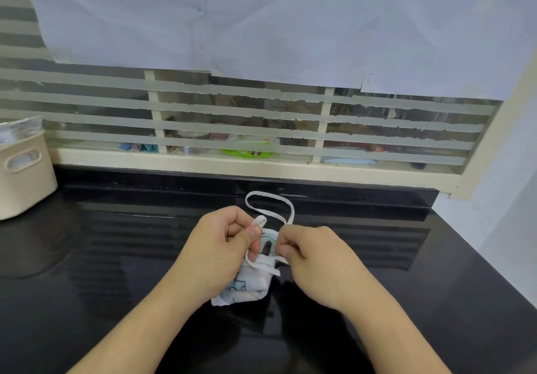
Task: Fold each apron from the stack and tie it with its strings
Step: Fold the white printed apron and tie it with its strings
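Note:
A small white apron [250, 285] with a pale blue print lies folded into a tight bundle on the black counter [116, 257], between my two hands. White strings are wrapped around its upper part. My left hand [223, 245] pinches a short loop of string between thumb and forefinger at the bundle's top left. My right hand [313, 254] pinches the string at the bundle's right side. From my right hand a long white string loop [270, 203] lies on the counter behind the bundle. The stack of aprons is not in view.
A cream plastic basket [24, 176] with papers stands at the far left on the counter. Behind the counter runs a cream sill [203, 167] under a striped frosted window. The counter's right edge [476, 260] slants toward a pale wall.

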